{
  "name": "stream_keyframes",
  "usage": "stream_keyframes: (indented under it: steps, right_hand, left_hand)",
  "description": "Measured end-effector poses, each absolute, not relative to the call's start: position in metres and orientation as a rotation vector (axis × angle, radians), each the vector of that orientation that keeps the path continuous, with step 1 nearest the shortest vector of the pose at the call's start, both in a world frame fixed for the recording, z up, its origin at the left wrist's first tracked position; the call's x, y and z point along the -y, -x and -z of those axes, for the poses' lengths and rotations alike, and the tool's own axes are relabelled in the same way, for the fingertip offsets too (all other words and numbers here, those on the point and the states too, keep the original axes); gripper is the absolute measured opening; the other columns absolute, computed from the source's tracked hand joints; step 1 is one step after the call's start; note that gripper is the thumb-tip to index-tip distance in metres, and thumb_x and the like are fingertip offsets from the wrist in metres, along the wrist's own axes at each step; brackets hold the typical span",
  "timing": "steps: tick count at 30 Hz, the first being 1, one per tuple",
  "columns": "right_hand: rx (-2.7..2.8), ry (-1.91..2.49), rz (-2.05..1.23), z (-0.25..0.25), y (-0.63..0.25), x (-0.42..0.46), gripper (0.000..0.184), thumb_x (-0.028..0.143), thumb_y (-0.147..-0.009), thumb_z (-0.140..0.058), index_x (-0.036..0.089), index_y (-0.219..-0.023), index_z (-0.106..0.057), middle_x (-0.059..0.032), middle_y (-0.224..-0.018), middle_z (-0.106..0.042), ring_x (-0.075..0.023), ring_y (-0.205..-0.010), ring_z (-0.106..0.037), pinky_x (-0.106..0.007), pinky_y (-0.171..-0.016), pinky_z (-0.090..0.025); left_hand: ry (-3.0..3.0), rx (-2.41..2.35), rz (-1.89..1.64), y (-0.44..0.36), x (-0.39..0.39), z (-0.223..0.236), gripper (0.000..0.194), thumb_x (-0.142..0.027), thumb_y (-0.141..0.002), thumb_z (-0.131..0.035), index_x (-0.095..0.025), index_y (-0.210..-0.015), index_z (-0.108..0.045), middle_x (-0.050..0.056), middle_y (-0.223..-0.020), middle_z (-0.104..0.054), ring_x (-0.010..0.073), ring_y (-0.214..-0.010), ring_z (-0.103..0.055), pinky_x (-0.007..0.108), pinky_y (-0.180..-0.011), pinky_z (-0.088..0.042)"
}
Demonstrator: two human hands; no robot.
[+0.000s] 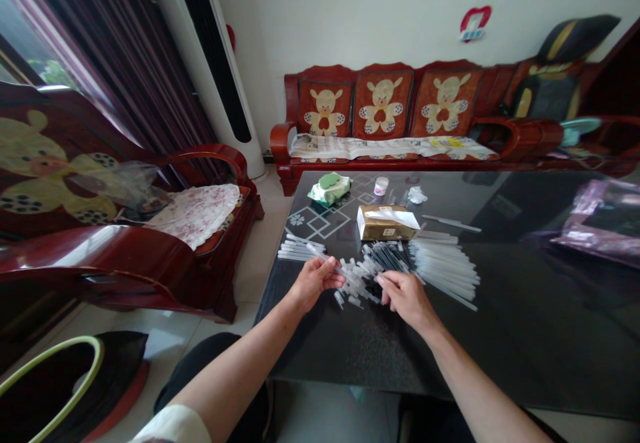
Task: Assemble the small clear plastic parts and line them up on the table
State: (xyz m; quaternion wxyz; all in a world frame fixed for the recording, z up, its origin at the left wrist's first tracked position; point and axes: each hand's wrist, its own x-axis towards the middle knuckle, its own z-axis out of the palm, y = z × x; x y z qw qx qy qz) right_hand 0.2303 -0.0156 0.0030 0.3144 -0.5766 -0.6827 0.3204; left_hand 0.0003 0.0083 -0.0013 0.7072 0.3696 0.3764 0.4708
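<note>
My left hand (319,281) is closed around a whitish translucent tube (316,251), which slants up to the left from my fingers. My right hand (404,295) is pinched at the edge of a pile of dark thin sticks (387,256); what its fingertips hold, if anything, is too small to make out. Between the hands lies a heap of short clear caps (354,276). Left of them is a small stack of pale tubes (299,249). A wide fan of long translucent tubes (447,269) spreads out to the right of my right hand.
Behind the piles stands a tissue box (388,231) on the dark table (520,336). Farther back are a green pack of wipes (329,193), a small white jar (381,185) and a crumpled tissue (417,195). A purple plastic-wrapped bundle (590,229) lies at the right.
</note>
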Motion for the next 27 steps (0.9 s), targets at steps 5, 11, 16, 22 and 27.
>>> stream_keyframes:
  steps: [5, 11, 16, 22, 27]
  right_hand:
    - [1.729, 1.292, -1.263, -0.001, -0.208, 0.026, 0.044, 0.048, -0.091, -0.041, 0.016, -0.067, -0.059, -0.0018, -0.056, -0.064, -0.0085, -0.038, -0.049, -0.02, -0.039, -0.036]
    - [1.691, 1.254, -1.349, 0.002, -0.203, 0.027, 0.034, 0.042, -0.089, -0.048, 0.014, -0.075, -0.061, -0.0006, -0.055, -0.063, -0.0073, -0.037, -0.048, -0.018, -0.037, -0.035]
    - [1.636, 1.286, -1.365, 0.005, -0.207, 0.024, 0.029, 0.04, -0.085, -0.053, 0.014, -0.077, -0.062, -0.0003, -0.056, -0.063, -0.007, -0.039, -0.049, -0.017, -0.038, -0.036]
    - [1.571, 1.305, -1.39, 0.005, -0.212, 0.022, 0.026, 0.039, -0.078, -0.061, 0.014, -0.079, -0.062, -0.0012, -0.059, -0.064, -0.0087, -0.043, -0.054, -0.018, -0.04, -0.04]
    - [1.552, 1.363, -1.357, 0.0, -0.219, 0.019, 0.024, 0.037, -0.074, -0.064, 0.014, -0.077, -0.062, -0.0015, -0.06, -0.065, -0.0093, -0.044, -0.054, -0.019, -0.04, -0.04]
  left_hand:
    - [-0.886, -0.853, -0.996, -0.005, -0.004, 0.0, 0.041, -0.048, -0.076, -0.071, -0.008, -0.086, -0.063, 0.009, -0.065, -0.07, 0.0132, -0.055, -0.066, 0.022, -0.058, -0.054]
    - [-0.922, -0.83, -0.991, -0.007, -0.002, -0.002, 0.042, -0.047, -0.073, -0.074, -0.009, -0.09, -0.063, 0.008, -0.069, -0.07, 0.0142, -0.06, -0.067, 0.024, -0.062, -0.055]
    - [-0.925, -0.817, -1.039, -0.001, -0.005, -0.004, 0.04, -0.043, -0.072, -0.076, -0.01, -0.091, -0.063, 0.007, -0.072, -0.069, 0.014, -0.063, -0.067, 0.025, -0.065, -0.055]
    - [-0.924, -0.857, -1.086, 0.01, -0.014, -0.006, 0.038, -0.042, -0.074, -0.074, -0.009, -0.09, -0.064, 0.007, -0.07, -0.069, 0.0144, -0.064, -0.067, 0.024, -0.064, -0.056]
    - [-0.89, -0.881, -1.162, 0.019, -0.02, -0.011, 0.036, -0.04, -0.074, -0.075, -0.009, -0.087, -0.064, 0.007, -0.07, -0.069, 0.014, -0.063, -0.067, 0.024, -0.063, -0.056]
